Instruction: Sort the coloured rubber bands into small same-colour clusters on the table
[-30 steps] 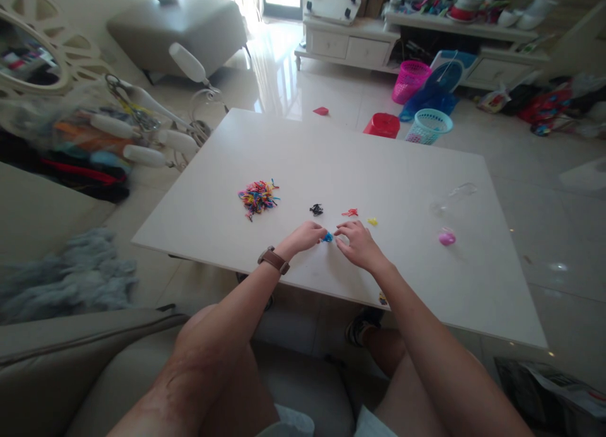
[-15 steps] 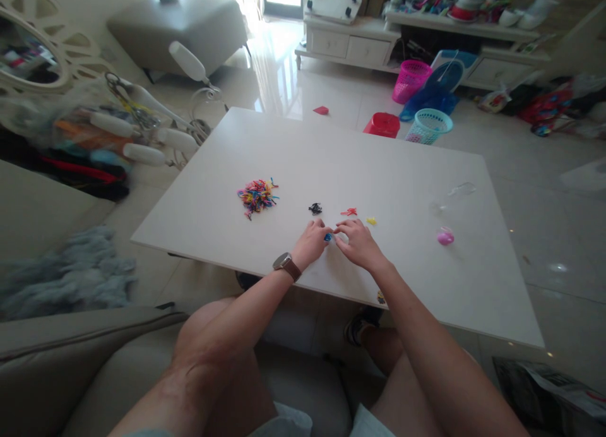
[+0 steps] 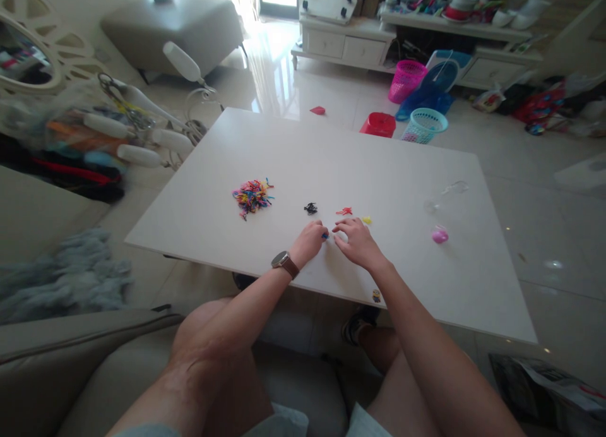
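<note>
My left hand [image 3: 309, 244], with a watch on its wrist, is closed over small blue strands [image 3: 324, 236] that look like elastic bands. Just to its right, my right hand [image 3: 358, 240] is curved, its thumb and fingers apart with nothing clear between them. Beyond the hands lie a small black bunch [image 3: 310, 208], a red bunch [image 3: 344, 211] and a yellow bunch [image 3: 367, 220] of similar strands. Farther left is a larger heap of mixed-colour strands [image 3: 252, 197].
On the white table [image 3: 379, 172], a pink round item [image 3: 440, 235] and a clear plastic piece [image 3: 432, 206] lie to the right. A small yellow figure sticker [image 3: 376, 295] is at the near edge. Past the far edge stand a red bin [image 3: 380, 125] and a light-blue basket [image 3: 427, 122].
My hands have moved slightly apart; the left now has the blue strands in its fingertips alone. The whole view has shifted a little, so the table appears farther left.
</note>
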A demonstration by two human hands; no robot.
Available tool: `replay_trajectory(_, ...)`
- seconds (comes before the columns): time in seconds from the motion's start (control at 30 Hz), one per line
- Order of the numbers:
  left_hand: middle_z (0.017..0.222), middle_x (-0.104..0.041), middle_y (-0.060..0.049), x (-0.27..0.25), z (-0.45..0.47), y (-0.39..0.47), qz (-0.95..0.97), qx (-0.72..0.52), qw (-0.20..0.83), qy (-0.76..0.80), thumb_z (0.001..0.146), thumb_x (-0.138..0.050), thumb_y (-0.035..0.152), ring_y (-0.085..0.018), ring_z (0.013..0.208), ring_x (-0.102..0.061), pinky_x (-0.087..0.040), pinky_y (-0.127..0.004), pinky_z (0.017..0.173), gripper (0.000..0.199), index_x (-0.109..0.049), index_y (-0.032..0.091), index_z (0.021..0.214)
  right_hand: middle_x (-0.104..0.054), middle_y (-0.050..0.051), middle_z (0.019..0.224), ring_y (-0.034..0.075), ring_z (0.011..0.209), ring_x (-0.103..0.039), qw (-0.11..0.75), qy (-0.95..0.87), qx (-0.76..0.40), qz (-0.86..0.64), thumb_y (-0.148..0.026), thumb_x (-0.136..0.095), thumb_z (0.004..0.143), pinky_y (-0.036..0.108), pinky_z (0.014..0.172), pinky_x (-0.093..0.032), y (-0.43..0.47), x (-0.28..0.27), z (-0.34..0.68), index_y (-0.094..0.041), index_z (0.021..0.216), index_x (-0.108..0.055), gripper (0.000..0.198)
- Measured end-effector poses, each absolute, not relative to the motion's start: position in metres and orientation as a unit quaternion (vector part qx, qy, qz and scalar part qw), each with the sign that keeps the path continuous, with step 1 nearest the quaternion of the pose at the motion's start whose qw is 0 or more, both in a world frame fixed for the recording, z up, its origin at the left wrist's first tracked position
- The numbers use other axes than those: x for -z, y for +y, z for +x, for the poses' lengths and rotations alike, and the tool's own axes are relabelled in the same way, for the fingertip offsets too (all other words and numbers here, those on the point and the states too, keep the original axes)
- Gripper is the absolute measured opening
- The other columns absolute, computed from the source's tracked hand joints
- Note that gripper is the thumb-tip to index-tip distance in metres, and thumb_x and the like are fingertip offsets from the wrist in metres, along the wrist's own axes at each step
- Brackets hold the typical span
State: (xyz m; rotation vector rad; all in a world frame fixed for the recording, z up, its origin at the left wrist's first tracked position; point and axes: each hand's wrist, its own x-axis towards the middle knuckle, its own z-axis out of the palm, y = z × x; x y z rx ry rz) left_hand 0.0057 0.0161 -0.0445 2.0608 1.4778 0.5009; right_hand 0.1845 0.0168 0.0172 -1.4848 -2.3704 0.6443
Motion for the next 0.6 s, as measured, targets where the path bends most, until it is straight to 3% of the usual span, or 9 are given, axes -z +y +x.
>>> replay_trajectory(0.3,0.094,-0.065,-0.008,0.043,0.003,0.005,0.792,-0.170,0.302,0.502,0.087,-0.058,0.011,-0.021,0.091,-0.063,-0.050,-0.032,0.087,0.021,-0.077,0.017,0.094,-0.070,0.010,0.124,0.031,0.123,-0.055,0.141,-0.819,-0.221,-0.511,-0.025,-0.058,0.092,0.050,0.104,-0.044,0.018,-0.017,0.185,-0.022,0.102,-0.074,0.019)
replay_trajectory(0.6,0.103,-0.064,-0.008,0.041,-0.006,-0.002,0.811,-0.139,0.280,0.495,0.084,-0.064,0.010,-0.023,0.107,-0.061,-0.049,-0.035,0.099,0.026,-0.074,0.020,0.106,-0.070,0.010,0.123,0.031,0.124,-0.053,0.135,-0.820,-0.223,-0.510,-0.025,-0.058,0.092,0.051,0.106,-0.044,0.017,-0.018,0.181,-0.021,0.103,-0.074,0.020)
